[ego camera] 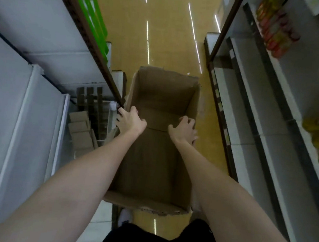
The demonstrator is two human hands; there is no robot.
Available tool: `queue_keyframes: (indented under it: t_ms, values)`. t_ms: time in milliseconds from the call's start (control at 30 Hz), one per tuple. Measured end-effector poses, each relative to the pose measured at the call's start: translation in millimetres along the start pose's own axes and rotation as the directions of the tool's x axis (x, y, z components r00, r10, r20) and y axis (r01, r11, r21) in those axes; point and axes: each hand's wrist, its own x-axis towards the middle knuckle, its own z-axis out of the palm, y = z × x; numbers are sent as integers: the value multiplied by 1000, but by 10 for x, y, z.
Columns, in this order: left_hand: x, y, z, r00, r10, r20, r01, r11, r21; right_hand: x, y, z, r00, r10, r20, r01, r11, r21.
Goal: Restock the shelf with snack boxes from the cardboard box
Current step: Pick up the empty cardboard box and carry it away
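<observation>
The aisle floor (162, 43) ran straight ahead between two shelf runs, and the left shelf (36, 36) and right shelf (284, 105) flanked it closely. The cardboard box (157, 159) sat between them in front of the person, open at the top, its long axis pointing down the aisle and away from the body; nothing showed inside it but bare cardboard. On the lowest level at the left lay the snack boxes (92, 106), brown packs ranked just beside the box's left wall, so any restocking stood to that side. The left hand (130, 121) gripped the left wall's top edge, fingers curled over it, nearer those packs than its partner. The right hand (184, 131) held the right wall, thumb inside and fingers bent over the rim, though how firmly could not be told. Both grips fell about midway along the box. With the carton seemingly emptied, the next move probably meant lifting or sliding it along that axis.
</observation>
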Motion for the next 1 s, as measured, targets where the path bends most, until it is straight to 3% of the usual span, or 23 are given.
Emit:
queue_keyframes:
  t_ms: [267, 400, 600, 767, 1000]
  values:
    - [382, 1523, 181, 975, -224, -19, 222, 972, -76, 1527, 6, -1051, 973, -202, 111, 214, 970, -116]
    - [731, 2051, 194, 964, -262, 47, 266, 952, -149, 2208, -201, -1425, 947, -293, 128, 306, 947, -95]
    - [1325, 2614, 109, 947, -322, 13, 319, 931, -180, 2964, -745, -1682, 907, -409, 105, 415, 908, -47]
    - [2110, 2963, -10, 940, -342, -11, 336, 928, -159, 3573, -1312, -1705, 894, -433, 118, 444, 891, -96]
    - [3756, 3391, -338, 951, -308, -12, 296, 922, -249, 4781, -2386, -1627, 926, -350, 145, 370, 918, -146]
